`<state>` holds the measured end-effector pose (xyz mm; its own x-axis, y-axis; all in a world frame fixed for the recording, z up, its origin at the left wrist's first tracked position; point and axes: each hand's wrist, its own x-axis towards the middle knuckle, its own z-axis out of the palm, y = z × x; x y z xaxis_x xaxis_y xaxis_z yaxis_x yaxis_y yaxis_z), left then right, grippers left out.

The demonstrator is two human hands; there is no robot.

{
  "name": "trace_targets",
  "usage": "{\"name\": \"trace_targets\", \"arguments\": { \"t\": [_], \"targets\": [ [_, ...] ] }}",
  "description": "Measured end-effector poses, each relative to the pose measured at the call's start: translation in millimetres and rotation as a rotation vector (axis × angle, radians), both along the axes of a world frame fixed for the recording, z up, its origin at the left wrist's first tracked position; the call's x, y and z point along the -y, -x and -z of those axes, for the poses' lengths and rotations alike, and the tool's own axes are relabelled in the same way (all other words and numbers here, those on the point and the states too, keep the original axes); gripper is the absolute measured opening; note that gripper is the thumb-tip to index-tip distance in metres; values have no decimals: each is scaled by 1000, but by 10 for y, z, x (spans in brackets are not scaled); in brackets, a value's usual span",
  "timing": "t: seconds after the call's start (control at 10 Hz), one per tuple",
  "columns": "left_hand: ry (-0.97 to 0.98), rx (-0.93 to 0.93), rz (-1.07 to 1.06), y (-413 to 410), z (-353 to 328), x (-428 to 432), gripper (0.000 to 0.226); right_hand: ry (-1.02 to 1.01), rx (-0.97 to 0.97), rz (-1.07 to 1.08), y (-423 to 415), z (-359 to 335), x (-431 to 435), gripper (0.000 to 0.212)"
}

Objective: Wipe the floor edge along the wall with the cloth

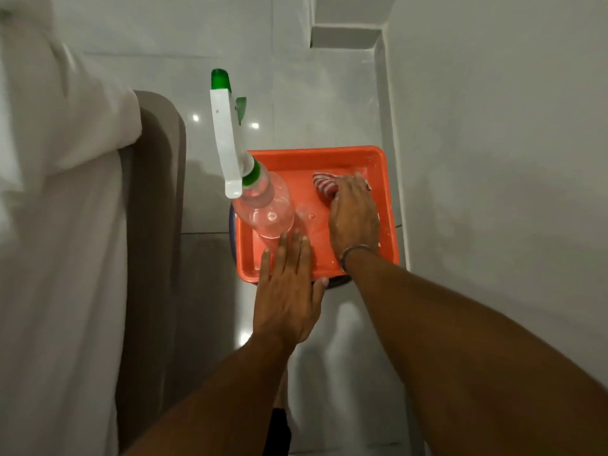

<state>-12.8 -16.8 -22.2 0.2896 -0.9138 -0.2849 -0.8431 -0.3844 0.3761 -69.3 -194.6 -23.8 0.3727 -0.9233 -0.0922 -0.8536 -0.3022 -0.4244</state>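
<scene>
Dim soft light, glare spots on glossy floor, wide-angle edge blur.

Glossy pale floor tiles mirror small ceiling lights. A plain white wall runs down the right side, stepping back at a far recess. On the left, white bedding drapes over a grey-brown bed frame.
</scene>
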Motion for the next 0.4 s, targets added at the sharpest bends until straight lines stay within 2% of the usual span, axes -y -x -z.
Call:
{"name": "trace_targets", "arguments": {
  "t": [0.1,0.3,0.4],
  "targets": [
    [-37,33,14,-30,226,-95,81,-100,-207,-101,-100,365,-154,57],
    [-20,37,22,-45,291,-87,83,-173,-278,-161,-69,351,-152,65],
    [4,49,22,-23,158,-110,83,-153,-232,-141,21,174,-239,66]
  ]
}}
